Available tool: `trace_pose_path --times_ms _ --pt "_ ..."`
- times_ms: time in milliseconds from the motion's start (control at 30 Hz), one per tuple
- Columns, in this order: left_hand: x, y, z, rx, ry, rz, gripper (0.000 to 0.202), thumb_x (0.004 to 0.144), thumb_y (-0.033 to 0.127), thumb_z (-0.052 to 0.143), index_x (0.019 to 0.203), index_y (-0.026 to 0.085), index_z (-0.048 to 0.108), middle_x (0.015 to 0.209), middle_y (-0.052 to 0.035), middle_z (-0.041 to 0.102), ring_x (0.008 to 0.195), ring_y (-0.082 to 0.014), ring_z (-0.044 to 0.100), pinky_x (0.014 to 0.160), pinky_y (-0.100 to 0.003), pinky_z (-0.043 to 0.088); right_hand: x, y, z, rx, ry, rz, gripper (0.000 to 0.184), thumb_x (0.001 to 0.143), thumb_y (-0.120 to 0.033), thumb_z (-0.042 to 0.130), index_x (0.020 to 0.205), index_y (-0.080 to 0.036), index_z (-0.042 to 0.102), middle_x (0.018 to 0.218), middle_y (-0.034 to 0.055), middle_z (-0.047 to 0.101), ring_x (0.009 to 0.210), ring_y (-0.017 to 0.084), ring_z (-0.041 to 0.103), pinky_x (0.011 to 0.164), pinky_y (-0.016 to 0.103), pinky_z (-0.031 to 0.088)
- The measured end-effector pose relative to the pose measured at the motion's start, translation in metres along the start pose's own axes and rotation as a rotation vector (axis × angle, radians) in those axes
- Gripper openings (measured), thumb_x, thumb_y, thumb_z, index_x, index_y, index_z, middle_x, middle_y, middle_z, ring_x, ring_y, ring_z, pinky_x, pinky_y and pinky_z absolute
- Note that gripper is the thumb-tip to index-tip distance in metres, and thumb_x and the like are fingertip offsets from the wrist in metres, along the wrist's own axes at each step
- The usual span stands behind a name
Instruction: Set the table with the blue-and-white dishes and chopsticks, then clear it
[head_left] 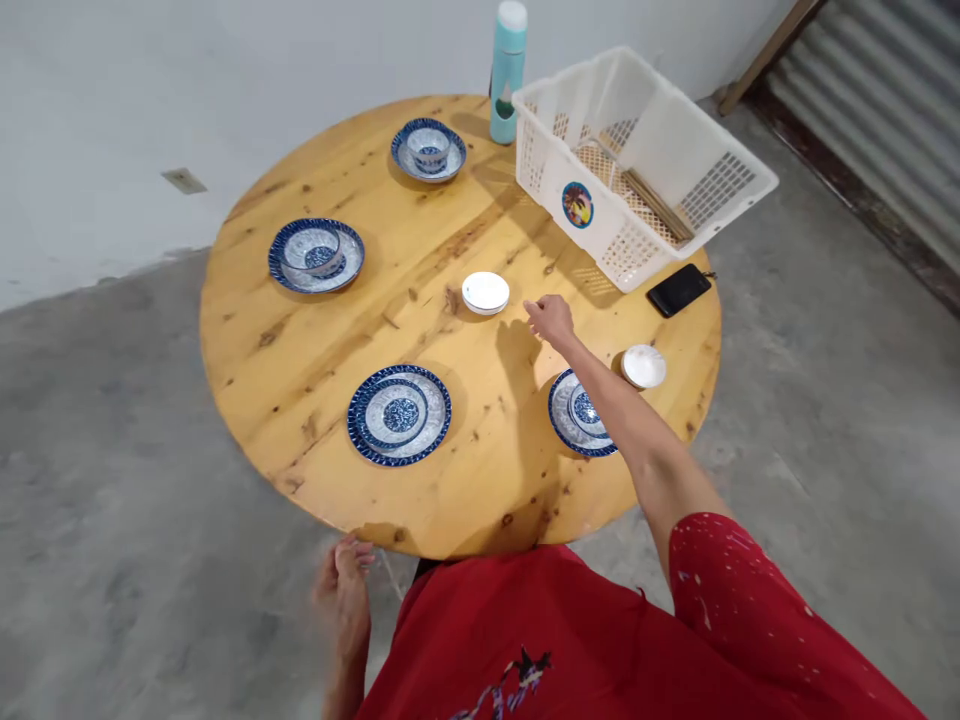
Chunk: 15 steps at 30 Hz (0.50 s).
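Observation:
My right hand (551, 318) reaches out over the round wooden table (300, 350), fingers loosely curled and holding nothing, just right of a small white saucer (485, 292). My forearm crosses a blue-patterned plate with a bowl (574, 415). A second white saucer (643, 366) lies to its right. My left hand (343, 592) hangs below the table's near edge, fingers together and a little blurred, with nothing visible in it. Three more blue plate-and-bowl sets sit at the near middle (399, 413), the left (316, 254) and the far side (428, 150).
A white plastic basket (720, 185) holding chopsticks (656, 205) stands at the table's far right. A teal flask (507, 72) is behind it. A black phone (679, 289) lies near the right edge. Bare concrete floor surrounds the table; a wall is close behind.

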<state>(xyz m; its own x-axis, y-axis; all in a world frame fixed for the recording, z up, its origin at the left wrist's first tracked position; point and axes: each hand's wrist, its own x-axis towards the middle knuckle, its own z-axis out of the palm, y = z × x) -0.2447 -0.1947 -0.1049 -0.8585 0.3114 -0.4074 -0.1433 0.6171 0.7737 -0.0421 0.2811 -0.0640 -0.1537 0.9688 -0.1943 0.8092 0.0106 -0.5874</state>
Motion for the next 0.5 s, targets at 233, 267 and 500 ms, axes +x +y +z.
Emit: trace_pose_path --times_ms 233,267,500 --pt "0.024 0.005 -0.022 -0.002 0.1 -0.088 0.03 0.084 0.034 0.048 0.1 0.013 0.065 0.075 -0.0034 0.067 0.061 -0.0158 0.059 0.059 -0.028 0.045 0.041 -0.038 0.037 -0.026 -0.003 0.176 0.033 0.086 -0.052 0.056 0.078 -0.021 0.058 0.056 0.0066 0.057 0.079 0.033 0.067 0.084 0.052 0.051" --pt "0.028 0.006 -0.023 -0.003 0.109 -0.088 0.03 0.085 0.034 0.048 0.099 0.014 0.065 0.075 -0.0038 0.067 0.061 -0.0157 0.059 0.059 -0.028 0.046 0.046 -0.038 0.04 -0.037 0.002 0.171 0.031 0.085 -0.051 0.058 0.08 -0.02 0.058 0.056 0.0067 0.056 0.083 0.034 0.067 0.086 0.053 0.051" --pt "0.041 0.007 -0.014 -0.028 0.106 -0.049 0.027 0.086 0.03 0.048 0.099 0.013 0.064 0.074 -0.0032 0.066 0.06 -0.0136 0.059 0.058 -0.026 0.045 0.078 -0.012 0.057 -0.106 0.016 0.122 0.029 0.088 -0.043 0.056 0.086 -0.014 0.058 0.066 0.0046 0.059 0.085 0.03 0.07 0.086 0.052 0.052"
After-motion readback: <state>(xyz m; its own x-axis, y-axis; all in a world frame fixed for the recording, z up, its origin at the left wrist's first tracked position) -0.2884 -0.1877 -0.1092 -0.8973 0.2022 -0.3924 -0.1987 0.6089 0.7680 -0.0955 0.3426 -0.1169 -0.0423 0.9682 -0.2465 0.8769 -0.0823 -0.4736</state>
